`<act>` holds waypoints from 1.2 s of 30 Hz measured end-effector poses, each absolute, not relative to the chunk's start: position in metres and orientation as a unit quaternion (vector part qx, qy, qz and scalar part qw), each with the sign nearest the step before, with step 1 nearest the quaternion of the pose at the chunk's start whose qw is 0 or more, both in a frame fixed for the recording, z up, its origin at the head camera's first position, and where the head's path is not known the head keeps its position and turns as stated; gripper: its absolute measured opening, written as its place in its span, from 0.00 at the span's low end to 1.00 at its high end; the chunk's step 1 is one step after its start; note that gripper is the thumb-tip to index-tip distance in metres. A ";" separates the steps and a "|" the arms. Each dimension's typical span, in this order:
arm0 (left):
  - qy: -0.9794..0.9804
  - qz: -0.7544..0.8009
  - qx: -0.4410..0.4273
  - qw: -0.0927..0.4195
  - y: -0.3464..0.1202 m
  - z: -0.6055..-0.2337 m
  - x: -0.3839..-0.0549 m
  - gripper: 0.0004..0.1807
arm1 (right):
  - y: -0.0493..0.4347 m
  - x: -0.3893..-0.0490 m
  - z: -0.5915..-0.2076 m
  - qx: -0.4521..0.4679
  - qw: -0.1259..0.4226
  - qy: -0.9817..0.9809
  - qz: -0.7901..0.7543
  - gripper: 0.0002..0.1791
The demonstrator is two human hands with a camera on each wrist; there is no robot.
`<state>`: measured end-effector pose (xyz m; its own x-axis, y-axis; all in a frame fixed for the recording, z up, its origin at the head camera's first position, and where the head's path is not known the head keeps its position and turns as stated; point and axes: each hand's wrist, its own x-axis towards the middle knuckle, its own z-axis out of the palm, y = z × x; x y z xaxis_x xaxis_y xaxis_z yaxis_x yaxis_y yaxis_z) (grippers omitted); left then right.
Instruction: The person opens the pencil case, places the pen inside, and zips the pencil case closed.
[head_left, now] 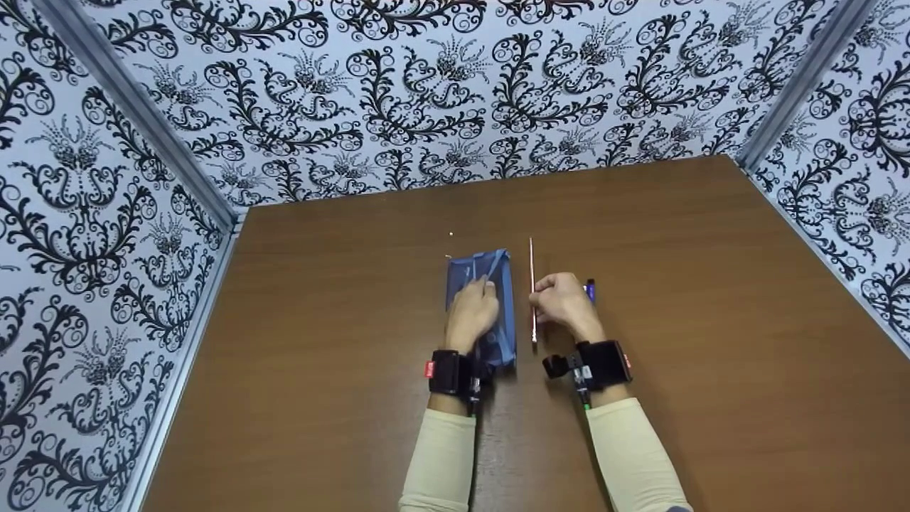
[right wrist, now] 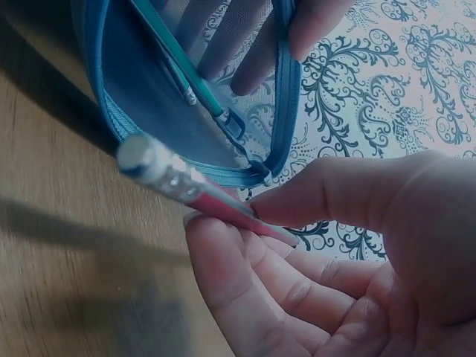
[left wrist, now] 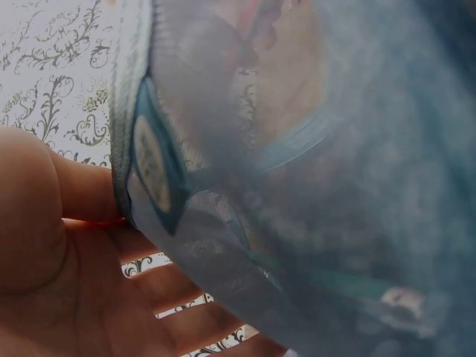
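Head view: The blue mesh pencil pouch (head_left: 506,313) lies on the table under the left hand (head_left: 474,309), which grips it. Just to the pouch's right, the right hand (head_left: 565,302) pinches a red pencil (head_left: 532,263), roughly parallel to the pouch's long side. Farther right of the pouch, a blue marker (head_left: 591,290) lies partly hidden behind that hand. The work appears partway: the red pencil and marker remain outside the pouch. Surface: brown wood-grain tabletop (head_left: 320,320), extending to all sides of the pouch. Room: beyond the pouch, a white wall with black scrollwork (head_left: 426,92); matching panels stand at both sides, joined by grey metal rails (head_left: 135,99).

Left wrist view: The left thumb bears on the pouch's zippered rim, near a fabric label (left wrist: 152,163); the fingers lie behind the mesh. Contents are blurred.

Right wrist view: The pouch mouth is unzipped. A green pencil (right wrist: 178,59) is already inside, with a slimmer item (right wrist: 178,80) beside it, type not determinable. The red pencil's eraser end is outside, near the rim.
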<state>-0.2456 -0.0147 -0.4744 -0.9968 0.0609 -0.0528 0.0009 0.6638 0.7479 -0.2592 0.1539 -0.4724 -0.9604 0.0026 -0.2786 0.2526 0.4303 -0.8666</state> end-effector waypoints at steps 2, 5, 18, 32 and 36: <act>0.912 0.408 0.018 0.035 -0.014 -0.474 -0.246 0.27 | 0.154 -0.259 -0.472 0.076 0.119 0.836 -0.531 0.16; 0.911 0.410 0.016 0.038 -0.014 -0.474 -0.246 0.27 | 0.154 -0.258 -0.470 0.077 0.115 0.836 -0.531 0.15; 0.909 0.413 0.012 0.044 -0.014 -0.475 -0.246 0.27 | 0.155 -0.257 -0.465 0.073 0.077 0.814 -0.571 0.12; 0.911 0.410 0.016 0.037 -0.014 -0.475 -0.246 0.27 | 0.154 -0.253 -0.462 0.064 0.053 0.792 -0.604 0.13; 0.909 0.415 0.012 0.037 -0.014 -0.475 -0.246 0.27 | 0.154 -0.254 -0.461 0.064 0.048 0.791 -0.607 0.13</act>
<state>-0.2458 -0.0137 -0.4750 -0.9970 0.0531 -0.0568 -0.0080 0.6558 0.7549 -0.2535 0.1536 -0.4609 -0.9872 0.0418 -0.1539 0.1594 0.2557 -0.9535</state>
